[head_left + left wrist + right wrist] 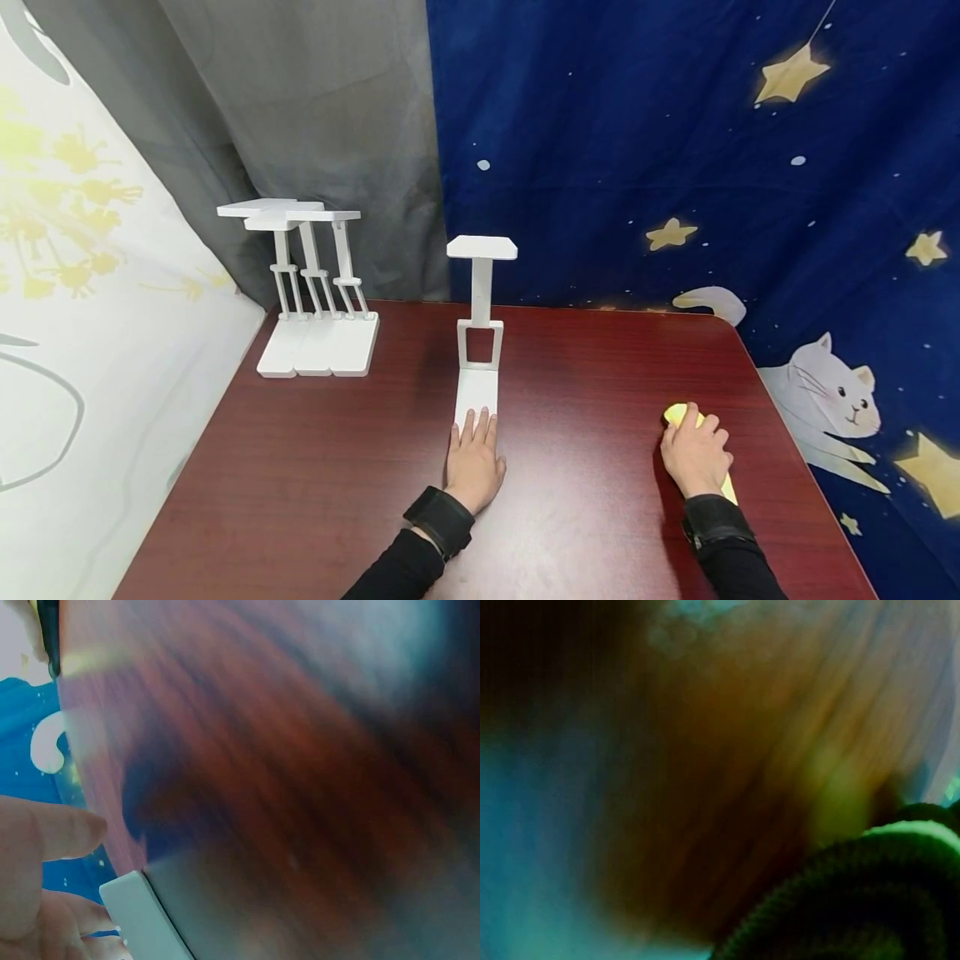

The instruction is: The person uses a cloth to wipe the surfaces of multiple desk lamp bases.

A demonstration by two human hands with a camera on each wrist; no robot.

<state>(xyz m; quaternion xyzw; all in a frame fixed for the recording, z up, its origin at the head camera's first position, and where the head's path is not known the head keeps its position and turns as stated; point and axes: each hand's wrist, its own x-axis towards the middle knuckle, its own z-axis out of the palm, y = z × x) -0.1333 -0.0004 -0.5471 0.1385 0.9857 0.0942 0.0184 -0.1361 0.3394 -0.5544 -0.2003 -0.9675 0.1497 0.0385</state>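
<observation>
Resting on the near end of a white display stand's (481, 302) base, left hand (475, 467) is flat, fingers straight, thumb out to the side, nothing gripped. Stand is upright mid-table: flat base, open rectangular frame, post, top plate. Right hand (693, 454) grips a yellow object (677, 413), fingers curled over it, ends poking out front and back; exact type unclear, mostly covered. It's near the right edge of the reddish-brown table (585, 375), well apart from the stand. Three similar white stands (317, 346) upright side by side at rear left, bases close together. Behind: grey curtain (322, 108), blue star-print curtain (570, 125). Black band (441, 522) on left wrist. Right wrist view too blurred for detail.
</observation>
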